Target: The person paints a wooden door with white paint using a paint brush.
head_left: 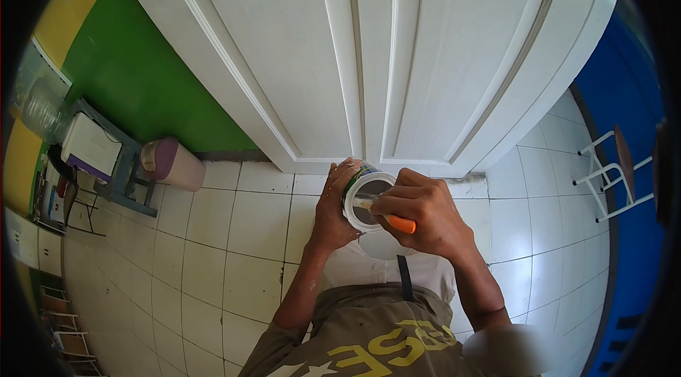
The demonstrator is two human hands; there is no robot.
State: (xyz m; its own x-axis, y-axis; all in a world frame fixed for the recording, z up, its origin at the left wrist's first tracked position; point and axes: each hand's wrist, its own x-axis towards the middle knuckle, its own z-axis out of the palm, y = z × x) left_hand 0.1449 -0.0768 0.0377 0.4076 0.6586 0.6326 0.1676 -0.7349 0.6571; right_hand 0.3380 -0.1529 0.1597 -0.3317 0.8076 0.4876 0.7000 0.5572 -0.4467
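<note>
My left hand [332, 208] is wrapped round the side of a paint can [348, 200] in front of my waist. The can is tilted so that its round opening faces me. White paint coats the rim, and the inside looks grey-brown. A paintbrush [402, 224] with an orange handle is gripped in my right hand [429, 212], its head over or in the can's mouth. My fingers hide part of the bristles. White specks mark the fingers of my left hand. Just beyond both hands stands a white panelled door [372, 58].
A lidded pink-and-purple bin [181, 164] and a grey-blue chair [131, 171] stand by the green wall [156, 72] on the left. At the right, a chair with white metal legs [617, 177] is near a blue wall [628, 86]. White tiles [259, 235] cover the floor.
</note>
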